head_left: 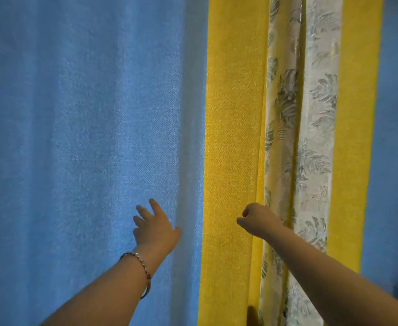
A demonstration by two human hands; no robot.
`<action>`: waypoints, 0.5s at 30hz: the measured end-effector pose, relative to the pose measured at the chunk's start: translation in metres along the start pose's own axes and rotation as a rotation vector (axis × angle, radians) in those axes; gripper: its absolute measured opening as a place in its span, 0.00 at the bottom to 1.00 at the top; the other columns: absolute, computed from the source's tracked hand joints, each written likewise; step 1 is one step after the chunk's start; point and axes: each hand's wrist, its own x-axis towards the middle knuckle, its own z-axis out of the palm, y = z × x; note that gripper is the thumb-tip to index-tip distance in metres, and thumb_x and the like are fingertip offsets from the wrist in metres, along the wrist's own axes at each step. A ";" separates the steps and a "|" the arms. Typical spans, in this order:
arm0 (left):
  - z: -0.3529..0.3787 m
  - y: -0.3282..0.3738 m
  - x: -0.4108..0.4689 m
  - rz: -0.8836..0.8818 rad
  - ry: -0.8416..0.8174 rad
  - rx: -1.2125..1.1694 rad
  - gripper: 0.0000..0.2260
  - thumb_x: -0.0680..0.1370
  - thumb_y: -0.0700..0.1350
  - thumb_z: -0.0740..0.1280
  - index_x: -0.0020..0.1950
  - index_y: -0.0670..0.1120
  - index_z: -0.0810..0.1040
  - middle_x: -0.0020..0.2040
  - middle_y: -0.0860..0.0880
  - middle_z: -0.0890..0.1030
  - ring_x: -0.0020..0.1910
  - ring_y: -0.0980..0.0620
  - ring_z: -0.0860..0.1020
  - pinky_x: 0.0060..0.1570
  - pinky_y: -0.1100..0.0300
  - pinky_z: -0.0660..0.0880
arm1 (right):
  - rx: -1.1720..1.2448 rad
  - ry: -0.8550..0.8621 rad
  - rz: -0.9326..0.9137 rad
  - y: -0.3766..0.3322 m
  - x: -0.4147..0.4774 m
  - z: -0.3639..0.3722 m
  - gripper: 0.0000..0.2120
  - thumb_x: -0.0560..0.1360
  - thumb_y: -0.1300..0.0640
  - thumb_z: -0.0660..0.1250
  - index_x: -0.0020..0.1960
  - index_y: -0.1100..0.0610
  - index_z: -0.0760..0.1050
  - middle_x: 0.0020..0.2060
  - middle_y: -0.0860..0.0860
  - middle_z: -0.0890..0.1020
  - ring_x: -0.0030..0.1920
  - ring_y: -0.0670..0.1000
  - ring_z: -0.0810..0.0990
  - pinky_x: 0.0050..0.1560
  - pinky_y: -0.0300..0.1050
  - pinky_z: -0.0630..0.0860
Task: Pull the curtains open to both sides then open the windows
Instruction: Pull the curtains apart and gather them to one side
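there, curtains (still drawn) against both hands

Two bare forearms, no sleeves.
Left hand and right hand ungloved, no rings visible; thin beaded bracelet on left wrist, dark and pale beads mixed, loose fit; right wrist bare.

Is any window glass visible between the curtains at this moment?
No. The blue curtain and the yellow band meet with no gap, and fabric fills the view while the left hand and right hand reach it.
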 end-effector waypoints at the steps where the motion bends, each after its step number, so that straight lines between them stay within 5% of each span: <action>1: 0.004 0.002 0.007 -0.015 0.019 0.010 0.46 0.74 0.58 0.64 0.75 0.41 0.35 0.76 0.34 0.40 0.75 0.35 0.49 0.70 0.44 0.59 | 0.007 -0.001 0.006 0.002 0.007 0.005 0.09 0.76 0.52 0.62 0.43 0.57 0.70 0.33 0.56 0.72 0.30 0.53 0.68 0.31 0.44 0.63; 2: 0.007 0.005 0.014 -0.024 0.051 -0.014 0.47 0.74 0.59 0.65 0.75 0.42 0.34 0.76 0.35 0.40 0.75 0.35 0.48 0.70 0.43 0.59 | 0.007 0.025 0.043 0.005 0.018 0.007 0.13 0.77 0.50 0.62 0.53 0.59 0.72 0.44 0.59 0.77 0.38 0.55 0.75 0.36 0.47 0.70; 4: 0.016 0.014 0.036 -0.025 0.117 -0.045 0.49 0.73 0.60 0.66 0.76 0.42 0.35 0.76 0.35 0.42 0.75 0.35 0.50 0.68 0.42 0.60 | 0.087 0.080 0.122 0.014 0.044 0.012 0.30 0.76 0.46 0.63 0.69 0.65 0.62 0.63 0.62 0.72 0.55 0.60 0.77 0.49 0.52 0.75; 8: 0.023 0.037 0.084 -0.053 0.286 -0.152 0.39 0.72 0.54 0.68 0.75 0.41 0.51 0.69 0.35 0.62 0.65 0.35 0.67 0.59 0.43 0.70 | 0.488 0.207 0.247 0.033 0.104 0.010 0.51 0.69 0.39 0.69 0.75 0.67 0.47 0.72 0.63 0.61 0.66 0.62 0.70 0.53 0.54 0.74; 10: 0.018 0.042 0.107 -0.046 0.333 -0.295 0.20 0.75 0.47 0.66 0.63 0.38 0.68 0.60 0.36 0.73 0.55 0.37 0.74 0.50 0.47 0.72 | 0.509 0.171 0.268 0.034 0.123 0.008 0.46 0.69 0.39 0.69 0.73 0.66 0.55 0.72 0.62 0.62 0.65 0.62 0.71 0.52 0.53 0.73; 12: 0.017 0.045 0.126 -0.036 0.332 -0.455 0.07 0.76 0.43 0.62 0.48 0.39 0.74 0.49 0.39 0.79 0.44 0.41 0.75 0.39 0.55 0.70 | 0.546 0.248 0.121 0.022 0.138 0.020 0.28 0.71 0.47 0.70 0.63 0.65 0.71 0.64 0.61 0.72 0.55 0.58 0.76 0.47 0.51 0.72; 14: 0.014 0.043 0.132 -0.066 0.326 -0.569 0.08 0.77 0.42 0.59 0.40 0.42 0.73 0.38 0.43 0.77 0.41 0.42 0.74 0.35 0.57 0.64 | 0.455 0.371 -0.121 -0.001 0.140 0.040 0.08 0.72 0.57 0.66 0.49 0.59 0.76 0.57 0.58 0.74 0.52 0.55 0.74 0.49 0.50 0.72; 15: 0.014 0.040 0.135 -0.089 0.337 -0.605 0.09 0.78 0.42 0.58 0.39 0.42 0.73 0.37 0.45 0.76 0.42 0.43 0.74 0.36 0.57 0.64 | 0.406 0.383 -0.249 -0.016 0.141 0.051 0.10 0.72 0.58 0.65 0.53 0.60 0.75 0.61 0.58 0.72 0.57 0.56 0.73 0.56 0.50 0.72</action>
